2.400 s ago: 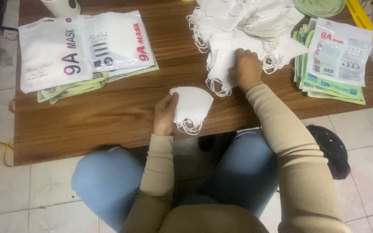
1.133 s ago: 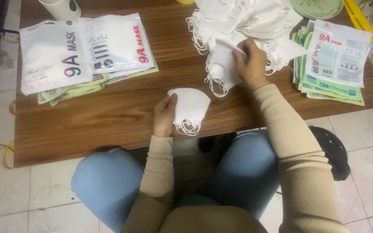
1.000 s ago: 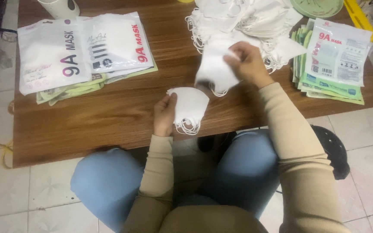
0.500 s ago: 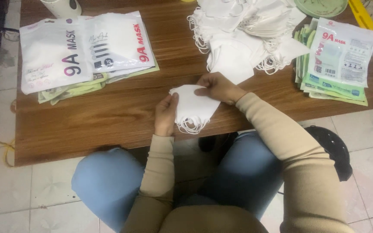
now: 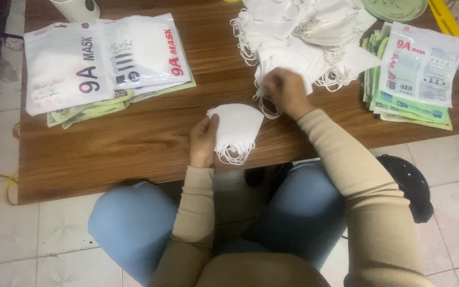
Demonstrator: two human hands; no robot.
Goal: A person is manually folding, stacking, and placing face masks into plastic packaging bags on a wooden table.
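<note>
Nearest you, your left hand (image 5: 204, 141) grips a small stack of folded white masks (image 5: 236, 127) at its left edge, thumb on top and fingers closed underneath. The stack lies flat near the front edge of the wooden table (image 5: 107, 154), just beyond your knees. Its long axis runs roughly left to right, the curved fold faces away from you, and the ear loops hang toward you over the table edge.

Just beyond, your right hand (image 5: 285, 91) rests on the near side of the loose pile of white masks (image 5: 304, 37). Its fingers are curled into the pile; whether they have actually pinched a mask cannot be confirmed, since the back of the hand hides the fingertips.

Compared with half a second ago, your right hand has left the stack and gone back to the pile; your left hand and the stack have not shifted.

On the far left lie sealed white mask packets (image 5: 102, 61) over greenish ones. On the far right sits a stack of green-edged packets (image 5: 415, 74). The table is brown wood grain on a pale tiled floor (image 5: 452, 165). A dark round object (image 5: 407, 183) lies by your right knee.
</note>
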